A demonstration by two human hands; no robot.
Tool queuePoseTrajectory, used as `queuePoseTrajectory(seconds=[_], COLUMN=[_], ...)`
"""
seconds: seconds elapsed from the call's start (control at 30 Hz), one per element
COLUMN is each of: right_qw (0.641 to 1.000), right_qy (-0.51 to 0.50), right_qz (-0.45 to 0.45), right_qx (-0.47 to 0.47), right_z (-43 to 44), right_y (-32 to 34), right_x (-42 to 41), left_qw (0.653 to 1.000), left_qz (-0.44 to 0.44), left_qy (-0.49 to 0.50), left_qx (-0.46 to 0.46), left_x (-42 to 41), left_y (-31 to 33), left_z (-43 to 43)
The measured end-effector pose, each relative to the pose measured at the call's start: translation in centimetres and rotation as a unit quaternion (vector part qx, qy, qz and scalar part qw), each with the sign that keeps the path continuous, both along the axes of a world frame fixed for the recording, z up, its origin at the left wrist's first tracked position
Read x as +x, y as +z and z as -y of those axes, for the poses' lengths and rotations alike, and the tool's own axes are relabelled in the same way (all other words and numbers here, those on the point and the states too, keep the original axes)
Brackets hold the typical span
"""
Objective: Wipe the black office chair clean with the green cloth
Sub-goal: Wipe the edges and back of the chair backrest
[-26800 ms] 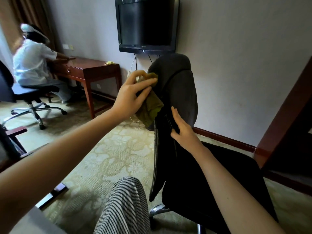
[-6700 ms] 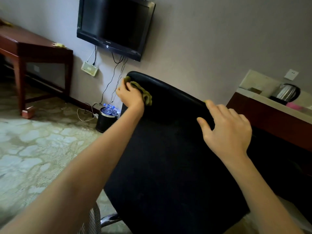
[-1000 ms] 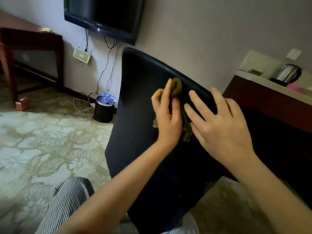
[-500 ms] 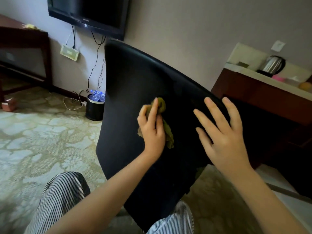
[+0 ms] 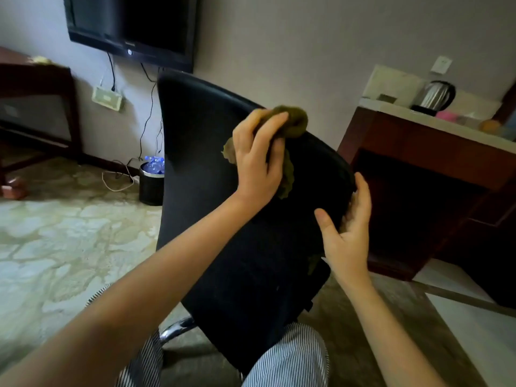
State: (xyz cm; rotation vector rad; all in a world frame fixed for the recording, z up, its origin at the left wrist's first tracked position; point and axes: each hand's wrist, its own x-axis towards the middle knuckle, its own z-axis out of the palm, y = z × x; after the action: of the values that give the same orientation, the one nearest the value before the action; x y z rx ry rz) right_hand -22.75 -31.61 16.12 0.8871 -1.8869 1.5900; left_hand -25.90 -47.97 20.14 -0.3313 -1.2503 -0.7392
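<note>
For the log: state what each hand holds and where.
Left hand grips the crumpled green cloth round its middle; right hand clasps the black office chair by its backrest's side edge.

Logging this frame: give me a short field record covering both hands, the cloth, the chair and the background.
left hand: grips the bunched green cloth against the backrest's top edge
right hand: holds the backrest's right edge, thumb on the near face
black office chair: backrest in front of the person's striped knees
background: TV on the wall, bin below it, kettle on the counter
</note>
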Motion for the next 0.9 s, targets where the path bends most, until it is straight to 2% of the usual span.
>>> queuePoseTrajectory(seconds=[0.13,0.2,0.37,0.43,0.47,0.57,0.63,0.67,0.73,0.83,0.9], right_qw=[0.999,0.999,0.997,0.996,0.994,0.988,0.984,0.982,0.979,0.973,0.963], right_qy=[0.029,0.032,0.037,0.053,0.061,0.082,0.094,0.098,0.096,0.086,0.097], right_qz=[0.016,0.011,0.015,0.022,0.029,0.055,0.059,0.063,0.075,0.117,0.140], right_qx=[-0.013,-0.024,-0.060,-0.074,-0.082,-0.115,-0.137,-0.145,-0.165,-0.181,-0.209], right_z=[-1.3,-2.1,-5.8,-7.5,-8.2,-10.1,-10.9,-11.2,-11.9,-12.8,-13.3], right_y=[0.0,-0.2,-0.1,0.0,-0.1,-0.2,-0.3,-0.4,-1.0,-1.8,-2.0], right_x=[-0.5,-1.0,-2.6,-3.3,-3.7,-4.9,-5.6,-6.0,-6.8,-7.5,-7.8], left_qw=[0.989,0.981,0.943,0.905,0.876,0.761,0.704,0.692,0.699,0.741,0.753], left_qz=[-0.026,-0.024,-0.089,-0.085,-0.078,-0.066,-0.061,-0.060,-0.055,-0.055,-0.054], left_qy=[0.032,0.052,0.124,0.138,0.148,0.178,0.188,0.192,0.196,0.197,0.216], left_qx=[-0.141,-0.183,-0.295,-0.392,-0.453,-0.621,-0.682,-0.693,-0.686,-0.640,-0.619], left_x=[-0.5,-1.2,-3.0,-3.3,-3.6,-4.1,-4.4,-4.4,-4.7,-4.6,-5.0], left_y=[-2.7,-4.0,-4.7,-4.8,-5.1,-5.3,-4.3,-3.6,-1.5,1.3,1.7], left_z=[-0.9,-1.9,-5.3,-6.1,-6.3,-6.4,-6.9,-7.3,-9.0,-12.4,-14.0])
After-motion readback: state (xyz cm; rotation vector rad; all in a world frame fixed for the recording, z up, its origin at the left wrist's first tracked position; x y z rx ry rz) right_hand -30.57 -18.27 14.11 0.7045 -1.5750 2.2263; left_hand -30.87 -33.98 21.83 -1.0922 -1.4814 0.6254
